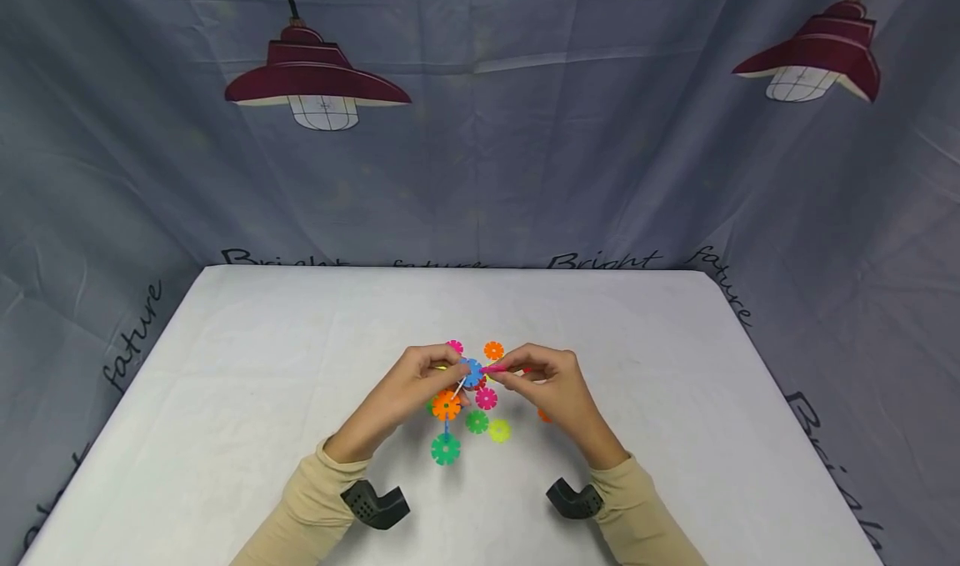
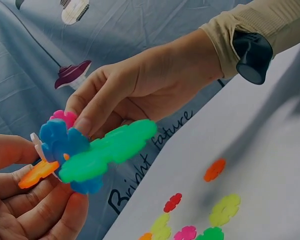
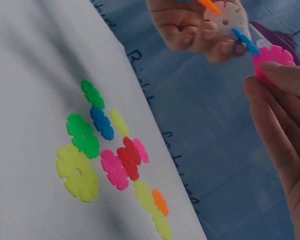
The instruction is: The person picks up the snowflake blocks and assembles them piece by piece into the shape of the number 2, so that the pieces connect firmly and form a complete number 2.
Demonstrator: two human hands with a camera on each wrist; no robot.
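My left hand [image 1: 408,383] pinches a joined cluster of notched plastic flower discs above the table. In it are a blue disc [image 2: 65,137], a white disc [image 3: 227,24], an orange disc [image 1: 444,405] and a green disc [image 1: 446,449] hanging toward me. From the other side my right hand [image 1: 551,376] pinches a pink disc [image 3: 273,56] between thumb and fingertips. The pink disc's edge meets the edge of a blue disc [image 3: 246,42] in the right wrist view. Fingers hide part of the white disc.
Below the hands, loose discs lie on the white table [image 1: 225,399]: a yellow one [image 3: 77,174], a green one [image 3: 83,136], a red one [image 3: 129,159] and several others. An orange disc [image 2: 215,170] lies apart from them. A grey printed curtain [image 1: 480,174] hangs behind.
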